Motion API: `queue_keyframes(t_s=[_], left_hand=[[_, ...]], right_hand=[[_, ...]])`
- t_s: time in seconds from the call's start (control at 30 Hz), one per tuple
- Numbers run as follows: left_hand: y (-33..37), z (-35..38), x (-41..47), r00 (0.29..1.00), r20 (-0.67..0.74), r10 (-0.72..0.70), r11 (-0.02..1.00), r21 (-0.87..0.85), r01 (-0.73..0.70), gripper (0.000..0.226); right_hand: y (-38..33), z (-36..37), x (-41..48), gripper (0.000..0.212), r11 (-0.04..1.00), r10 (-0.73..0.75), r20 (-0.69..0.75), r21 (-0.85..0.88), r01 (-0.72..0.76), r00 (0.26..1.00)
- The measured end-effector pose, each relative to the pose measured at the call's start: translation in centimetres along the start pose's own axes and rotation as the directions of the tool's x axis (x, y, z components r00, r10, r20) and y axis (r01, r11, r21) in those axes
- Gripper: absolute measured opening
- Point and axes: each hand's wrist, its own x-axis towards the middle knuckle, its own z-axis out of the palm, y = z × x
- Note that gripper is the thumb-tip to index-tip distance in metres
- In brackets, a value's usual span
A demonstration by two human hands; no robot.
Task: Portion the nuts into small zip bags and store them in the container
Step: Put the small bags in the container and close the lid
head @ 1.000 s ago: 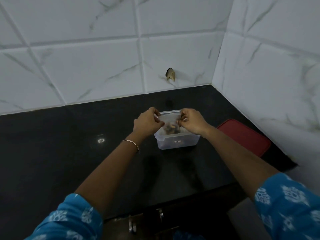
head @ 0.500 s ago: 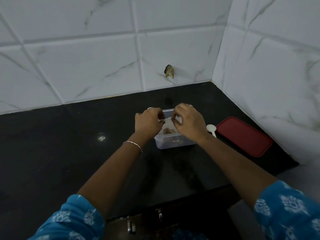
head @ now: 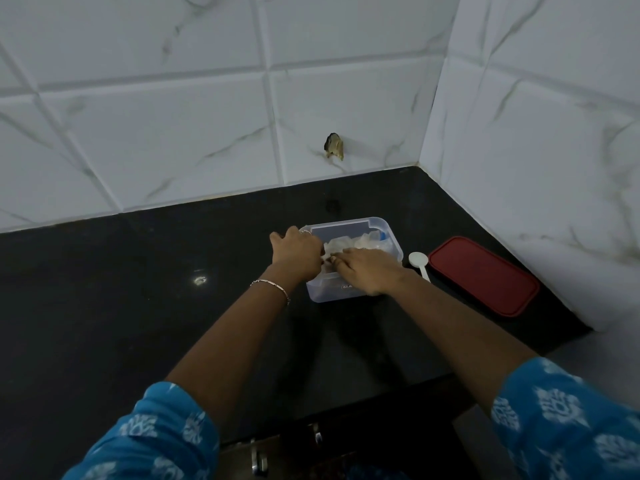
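- Zip bags [head: 349, 244], a few maybe, sit crumpled in your one clear container [head: 375, 225].
- Right hand [head: 367, 270] lies flat on them, fingers together; left hand [head: 296, 252] curls in, can't tell its grip.
- One spoon [head: 417, 263] and one red lid [head: 481, 273] sit alongside.

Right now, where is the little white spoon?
In the head view, the white spoon lies on the black counter, right of centre, between the clear container and the red lid.

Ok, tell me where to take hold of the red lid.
Pinch the near short edge of the red lid, coming from the front of the counter. It lies flat, the wall crowds its right, and the white spoon lies by its left.
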Motion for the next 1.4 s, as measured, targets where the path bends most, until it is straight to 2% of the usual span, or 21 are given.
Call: queue_keyframes(t_s=[0.17, 0.23, 0.3, 0.37, 0.43, 0.53, 0.6, 0.67, 0.77, 0.93, 1.07, 1.13, 1.17, 1.23, 1.3, 1.33, 1.4], left_hand=[[0.5, -0.5, -0.2, 0.989, 0.138, 0.051, 0.998, 0.017, -0.053, 0.036], [0.6, -0.5, -0.3, 0.992, 0.116, 0.049, 0.999, -0.008, -0.049, 0.034], [0.5, -0.7, -0.3, 0.998, 0.02, 0.056, 0.998, -0.012, -0.055, 0.032], [0.4, -0.7, -0.2, 0.993, -0.081, 0.089, 0.996, -0.015, -0.091, 0.037], [0.5, -1.0, 0.1, 0.99, -0.082, 0.112, 0.989, -0.085, -0.119, 0.039], [1.2, -1.7, 0.2, 0.993, 0.036, 0.11, 0.985, -0.139, -0.104, 0.033], [1.7, -2.3, 0.4, 0.986, 0.107, 0.131, 0.985, -0.123, -0.118, 0.03], [2.3, -3.0, 0.4, 0.976, 0.172, 0.133, 0.987, -0.116, -0.114, 0.031], [3.1, -4.3, 0.2, 0.948, 0.291, 0.126, 0.984, -0.16, -0.082, 0.039], [3.5, -5.0, 0.0, 0.925, 0.341, 0.167, 0.981, -0.155, -0.119, 0.036], [3.4, -4.7, 0.1, 0.91, 0.366, 0.194, 0.976, -0.164, -0.142, 0.036], [3.1, -4.3, 0.5, 0.908, 0.359, 0.217, 0.973, -0.151, -0.173, 0.035], [2.8, -3.9, 0.7, 0.911, 0.346, 0.224, 0.973, -0.133, -0.188, 0.034], [2.2, -2.8, 1.5, 0.938, 0.286, 0.194, 0.98, -0.099, -0.172, 0.032], [2.1, -2.0, 2.1, 0.978, 0.147, 0.15, 0.984, -0.122, -0.133, 0.038], [2.2, -1.8, 2.2, 0.99, 0.06, 0.129, 0.979, -0.166, -0.117, 0.042], [3.4, -1.8, 2.0, 0.987, -0.118, 0.107, 0.941, -0.309, -0.139, 0.045]], right_hand=[[0.2, -0.1, 0.9, 0.048, 0.995, 0.061, 0.107, 0.067, -0.068, 0.992], [0.6, 0.0, 1.3, 0.044, 0.989, 0.052, 0.119, 0.13, -0.067, 0.992], [1.1, -0.2, 1.2, 0.039, 0.985, 0.051, 0.013, 0.167, -0.053, 0.999], [1.7, -0.3, 1.1, 0.046, 0.994, 0.069, -0.189, 0.094, -0.052, 0.979], [2.3, -0.7, 1.2, 0.052, 0.995, 0.096, -0.251, 0.03, -0.092, 0.963], [2.5, -1.2, 2.6, 0.054, 0.977, 0.215, -0.071, 0.025, -0.214, 0.974], [2.1, -1.6, 3.7, 0.049, 0.967, 0.252, 0.069, -0.065, -0.248, 0.965], [1.8, -1.8, 4.2, 0.047, 0.973, 0.229, 0.169, -0.063, -0.222, 0.959], [2.1, -2.0, 4.4, 0.05, 0.973, 0.202, 0.313, 0.042, -0.226, 0.928], [2.8, -1.5, 4.9, 0.049, 0.946, 0.248, 0.297, 0.13, -0.297, 0.922], [2.8, -1.3, 4.8, 0.037, 0.952, 0.251, 0.36, 0.078, -0.297, 0.898], [2.7, -1.3, 4.2, 0.039, 0.952, 0.248, 0.294, 0.102, -0.289, 0.923], [2.6, -1.2, 3.6, 0.042, 0.956, 0.247, 0.211, 0.109, -0.274, 0.946], [2.8, -1.0, 2.1, 0.039, 0.977, 0.213, -0.117, 0.038, -0.21, 0.97], [3.8, -1.0, 0.2, 0.029, 0.981, 0.115, -0.429, -0.09, -0.169, 0.896], [4.4, -1.3, -0.7, 0.025, 0.983, 0.09, -0.526, -0.089, -0.16, 0.846], [6.7, -1.9, -3.2, 0.021, 0.983, 0.133, -0.631, -0.012, -0.181, 0.764]])
